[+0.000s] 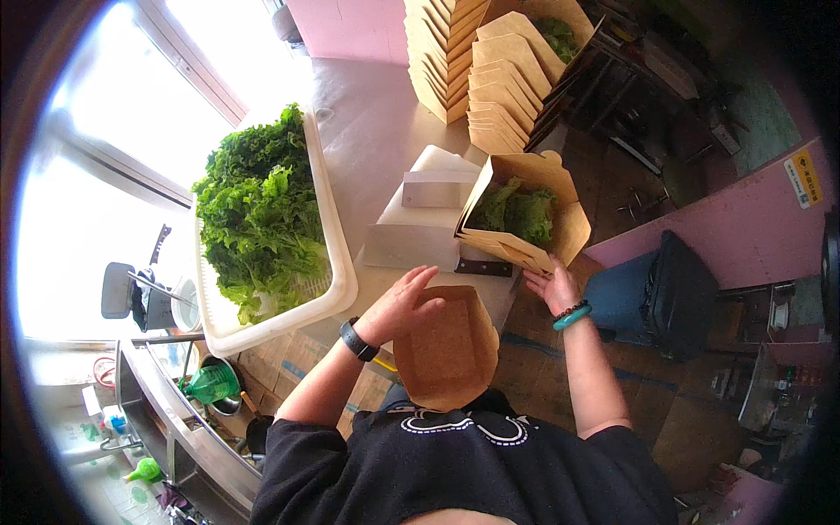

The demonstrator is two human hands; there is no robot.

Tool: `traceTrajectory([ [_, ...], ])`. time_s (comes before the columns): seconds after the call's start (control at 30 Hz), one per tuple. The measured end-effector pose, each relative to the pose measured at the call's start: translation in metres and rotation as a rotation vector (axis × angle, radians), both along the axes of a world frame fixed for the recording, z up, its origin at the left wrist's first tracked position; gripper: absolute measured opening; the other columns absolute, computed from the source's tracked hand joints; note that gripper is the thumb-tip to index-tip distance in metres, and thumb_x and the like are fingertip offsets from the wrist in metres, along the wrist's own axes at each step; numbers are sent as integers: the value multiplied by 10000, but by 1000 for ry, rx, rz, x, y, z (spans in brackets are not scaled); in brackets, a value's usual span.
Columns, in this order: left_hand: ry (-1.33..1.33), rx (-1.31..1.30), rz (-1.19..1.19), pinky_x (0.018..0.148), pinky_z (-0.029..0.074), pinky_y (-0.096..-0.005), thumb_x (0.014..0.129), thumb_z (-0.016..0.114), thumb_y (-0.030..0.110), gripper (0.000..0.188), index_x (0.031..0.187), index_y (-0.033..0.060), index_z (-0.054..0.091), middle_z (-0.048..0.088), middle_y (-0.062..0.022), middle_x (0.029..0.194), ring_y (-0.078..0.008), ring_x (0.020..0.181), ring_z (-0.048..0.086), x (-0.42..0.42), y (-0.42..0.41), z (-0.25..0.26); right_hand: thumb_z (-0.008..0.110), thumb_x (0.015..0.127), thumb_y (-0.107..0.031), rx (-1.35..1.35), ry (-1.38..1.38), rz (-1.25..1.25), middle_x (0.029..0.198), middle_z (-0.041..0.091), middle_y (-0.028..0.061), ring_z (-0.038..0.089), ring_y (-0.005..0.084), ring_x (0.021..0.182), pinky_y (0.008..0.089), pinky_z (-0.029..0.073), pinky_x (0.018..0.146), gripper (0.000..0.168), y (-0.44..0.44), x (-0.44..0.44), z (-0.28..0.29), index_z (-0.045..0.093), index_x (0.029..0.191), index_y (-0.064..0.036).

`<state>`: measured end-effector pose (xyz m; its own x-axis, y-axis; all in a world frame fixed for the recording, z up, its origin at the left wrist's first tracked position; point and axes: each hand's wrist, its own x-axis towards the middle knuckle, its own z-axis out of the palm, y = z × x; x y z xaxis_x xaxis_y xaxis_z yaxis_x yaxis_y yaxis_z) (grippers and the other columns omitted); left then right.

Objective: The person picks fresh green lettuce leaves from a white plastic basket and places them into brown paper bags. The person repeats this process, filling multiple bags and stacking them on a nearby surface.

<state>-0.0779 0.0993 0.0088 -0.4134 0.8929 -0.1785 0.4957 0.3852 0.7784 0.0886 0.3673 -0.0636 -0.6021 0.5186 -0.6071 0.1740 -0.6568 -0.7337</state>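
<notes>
My left hand [402, 310], with a watch at its wrist, is spread above the left rim of an empty kraft paper box [446, 348] close to my body. At the right, my right hand [554, 285] touches the underside of another kraft box [571, 230], its fingers partly hidden below it. Lettuce leaves [518, 210] lie inside that tilted box. Beside it a cleaver with a dark handle [482, 266] and a second wide blade [440, 189] rest on a white cutting board [426, 164]. Leafy green lettuce [262, 216] is heaped in a white plastic basket [344, 282] at the left.
Nested kraft boxes [505, 85] stand at the table's far end, one with greens inside. A blue bin [643, 295] is on the floor at the right. A metal sink edge [177, 426] and a green plastic bottle [213, 384] are at the lower left.
</notes>
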Motion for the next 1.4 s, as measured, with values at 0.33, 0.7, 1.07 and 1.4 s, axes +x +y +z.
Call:
traceTrajectory([
  [0.33, 36, 23, 39, 892, 412, -366, 814, 573, 206, 476, 1233, 33, 427, 532, -207, 1125, -333, 1055, 507, 6, -13, -23, 443, 888, -227, 12, 215, -100, 1113, 535, 220, 545, 341, 1015, 440, 441, 888, 395, -1, 13, -17, 442, 1134, 83],
  [0.7, 60, 43, 130, 768, 456, -391, 803, 517, 119, 222, 987, 15, 588, 599, -189, 948, -361, 894, 558, 3, -3, -27, 383, 908, -151, -54, 360, -290, 1167, 453, 295, 496, 421, 1062, 496, 411, 937, 300, -13, 43, -8, 397, 1080, 95],
  [1.07, 175, 59, 228, 735, 460, -407, 806, 513, 124, 193, 954, 38, 601, 600, -179, 877, -364, 850, 558, -8, -3, -35, 349, 916, -181, 62, 422, -181, 1211, 466, 199, 481, 374, 1092, 494, 399, 959, 346, -13, 85, -24, 428, 1163, 48],
  [1.4, 267, 111, 274, 907, 406, -371, 795, 566, 98, 416, 1189, 15, 460, 460, -180, 1228, -344, 1085, 475, 7, -19, -26, 331, 891, -79, -62, 525, 39, 1153, 488, 229, 493, 364, 1083, 450, 398, 971, 283, -54, -59, 31, 451, 1073, 101],
])
